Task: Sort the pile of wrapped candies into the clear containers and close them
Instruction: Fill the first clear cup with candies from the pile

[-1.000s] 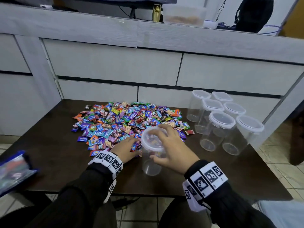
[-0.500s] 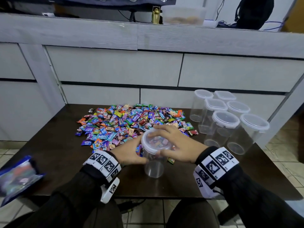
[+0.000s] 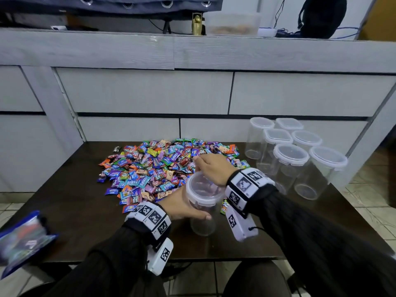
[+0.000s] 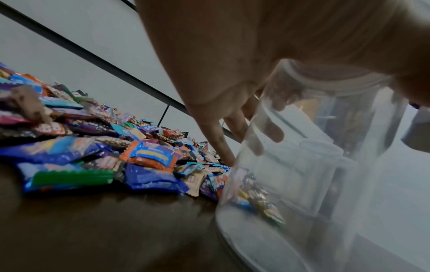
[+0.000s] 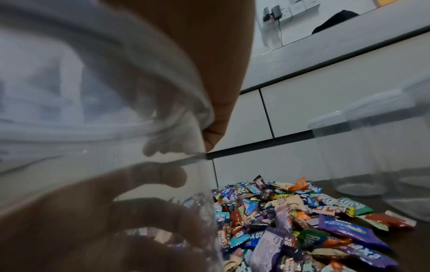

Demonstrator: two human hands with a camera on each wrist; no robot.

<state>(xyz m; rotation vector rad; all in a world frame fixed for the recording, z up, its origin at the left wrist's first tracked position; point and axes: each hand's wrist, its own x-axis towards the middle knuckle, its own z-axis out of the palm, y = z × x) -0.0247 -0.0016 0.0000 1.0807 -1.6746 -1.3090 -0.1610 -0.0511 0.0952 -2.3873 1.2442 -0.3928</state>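
Clear plastic forms the round container (image 3: 202, 209) held at the near edge of the candy pile (image 3: 162, 168) on the dark wooden table (image 3: 75, 221). Its long axis is close to vertical, the base toward the tabletop and the mouth upward; from the head view it cannot be told whether the base touches the table. A translucent white lid (image 3: 203, 188) is seated on its mouth, lying roughly level.

The left hand (image 3: 182, 207) is wrapped round the container's wall below the lid, thumb on the near side and fingers (image 4: 267, 128) curled round the far side, seen through the plastic in the left wrist view. The right hand (image 3: 214, 170) is laid over the far rim of the lid, fingers bent down over its edge in a grip; in the right wrist view a finger (image 5: 221, 110) is pressed against the lid's rim.

A few wrapped candies (image 4: 258, 200) are seen low down at the container's base in the left wrist view; whether they lie inside or behind it cannot be told. One loose green-wrapped candy (image 3: 224, 207) lies on the table just right of the container.

Six more clear containers (image 3: 300, 159), all upright with lids on, are clustered at the right rear of the table, well apart from the held one. A blue packet (image 3: 21, 241) shows at the table's left edge, blurred. Grey drawer fronts (image 3: 150, 91) stand behind the table.
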